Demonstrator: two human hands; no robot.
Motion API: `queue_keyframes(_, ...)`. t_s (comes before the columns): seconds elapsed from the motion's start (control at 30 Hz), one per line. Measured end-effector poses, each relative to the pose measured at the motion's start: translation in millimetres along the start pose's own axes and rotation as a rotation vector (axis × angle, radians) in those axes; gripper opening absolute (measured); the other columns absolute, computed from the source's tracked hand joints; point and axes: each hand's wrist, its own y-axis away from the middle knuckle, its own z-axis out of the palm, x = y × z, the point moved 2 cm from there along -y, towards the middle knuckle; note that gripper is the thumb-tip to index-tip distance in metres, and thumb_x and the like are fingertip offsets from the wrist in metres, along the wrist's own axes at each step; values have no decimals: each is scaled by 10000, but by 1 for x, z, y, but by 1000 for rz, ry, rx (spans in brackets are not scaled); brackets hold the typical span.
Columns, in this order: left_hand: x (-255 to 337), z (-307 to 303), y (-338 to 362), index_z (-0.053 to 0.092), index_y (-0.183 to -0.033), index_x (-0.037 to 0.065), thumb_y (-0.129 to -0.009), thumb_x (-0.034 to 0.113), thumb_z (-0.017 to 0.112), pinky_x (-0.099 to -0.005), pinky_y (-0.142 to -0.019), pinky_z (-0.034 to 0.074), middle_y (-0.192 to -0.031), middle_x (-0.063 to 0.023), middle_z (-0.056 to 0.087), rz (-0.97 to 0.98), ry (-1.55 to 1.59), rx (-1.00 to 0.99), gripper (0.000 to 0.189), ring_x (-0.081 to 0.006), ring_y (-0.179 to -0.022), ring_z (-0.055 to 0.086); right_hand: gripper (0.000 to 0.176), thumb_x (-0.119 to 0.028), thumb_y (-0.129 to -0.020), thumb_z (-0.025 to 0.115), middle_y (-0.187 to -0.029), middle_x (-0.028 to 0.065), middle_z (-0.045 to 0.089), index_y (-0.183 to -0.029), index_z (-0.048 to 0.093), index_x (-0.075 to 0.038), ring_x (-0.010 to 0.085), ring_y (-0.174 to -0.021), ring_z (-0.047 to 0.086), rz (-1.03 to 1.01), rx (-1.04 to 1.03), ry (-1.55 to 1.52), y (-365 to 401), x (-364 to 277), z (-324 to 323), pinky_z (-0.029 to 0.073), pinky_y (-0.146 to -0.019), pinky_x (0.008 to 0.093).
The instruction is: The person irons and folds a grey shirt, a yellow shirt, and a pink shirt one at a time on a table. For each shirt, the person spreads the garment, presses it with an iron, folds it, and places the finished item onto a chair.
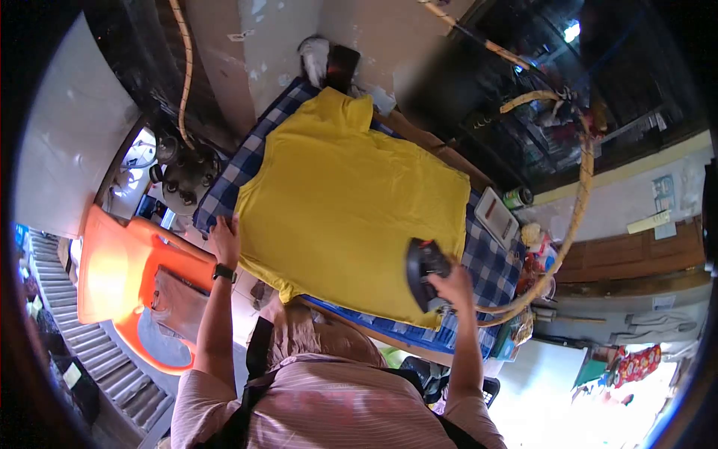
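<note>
A yellow shirt [336,202] lies spread over a blue and white checked cloth [250,153] on the table. My right hand [453,288] is closed around the handle of a dark iron [423,271], which is over the lower right part of the shirt. The iron's cord [516,305] runs off to the right from behind that hand. At the shirt's left edge is my left hand [225,241], fingers stretched out against the edge of the cloth and shirt. A dark watch [224,272] is on the left wrist.
An orange plastic chair [112,262] with a folded brownish cloth [178,301] on it stands to the left. A white-framed flat object [496,217] and a can [517,197] sit at the table's right edge. The wrapped cord [585,179] hangs along the right side.
</note>
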Motion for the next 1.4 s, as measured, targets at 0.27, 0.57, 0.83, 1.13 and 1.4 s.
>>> queue_keyframes(0.27,-12,-6,-1,488,-958,68,-984,347,430,-487,-627,455,-938,-152,572,-6,26,166,286,-385,-831,592,515,-377,-706,655,-899,218,674,-1151,620,-118,385,-852,651,-649,-167,296,-15,-173,172,519,-782,469)
queue_keyframes(0.57,-32,2,-2,507,-894,51,-907,347,599,-451,-671,446,-891,-142,534,108,29,317,310,-350,-819,542,429,-381,-729,644,-917,220,675,-977,674,-32,365,-915,653,-284,44,195,-97,-148,106,515,-816,449)
queue_keyframes(0.83,-110,33,10,485,-794,41,-900,435,623,-274,-633,409,-775,-23,507,-422,827,246,431,-113,-646,464,403,-350,-738,683,-550,165,616,-649,632,39,252,-454,621,111,377,-192,-112,91,-24,534,-526,379)
queue_keyframes(1.13,-88,35,88,593,-978,53,-924,404,591,-269,-677,491,-727,15,601,-303,1201,-261,355,-94,-699,575,557,-350,-671,783,-893,160,574,-1090,600,-32,317,-895,553,-278,732,844,-33,132,-66,435,-829,458)
queue_keyframes(1.4,-100,-86,103,685,-1021,38,-830,262,717,-267,-746,481,-889,-23,671,-131,222,-874,296,-88,-831,585,301,-191,-717,738,-1090,95,580,-993,674,-90,317,-1072,500,-798,95,372,30,210,52,409,-928,423)
